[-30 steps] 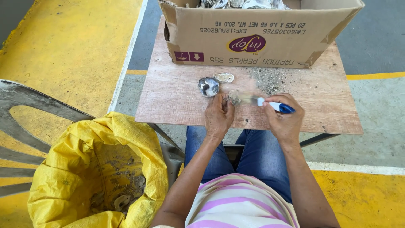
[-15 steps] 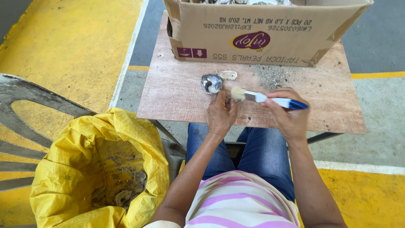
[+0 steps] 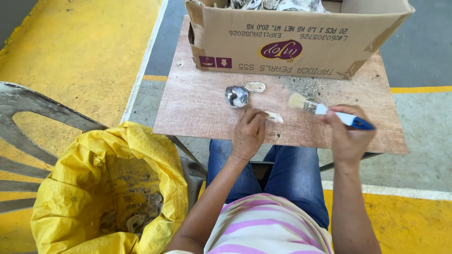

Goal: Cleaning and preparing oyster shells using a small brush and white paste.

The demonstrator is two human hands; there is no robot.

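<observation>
Lifting away now, the right hand (image 3: pixel 347 136) grips the blue-handled paintbrush (image 3: pixel 329 111) clear of the small pale shell piece (image 3: pixel 274 116), which a moment ago sat under its bristles. The left hand (image 3: pixel 248 134) pinches that piece near the plywood counter's (image 3: pixel 197 108) front edge — brushing paused, shell exposed.

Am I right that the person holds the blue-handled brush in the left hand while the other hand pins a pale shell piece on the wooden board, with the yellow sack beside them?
Not quite: the head view shows the blue-handled brush in the right hand. It is the left hand that pins the pale shell piece on the wooden board, with the yellow sack beside them.
</observation>
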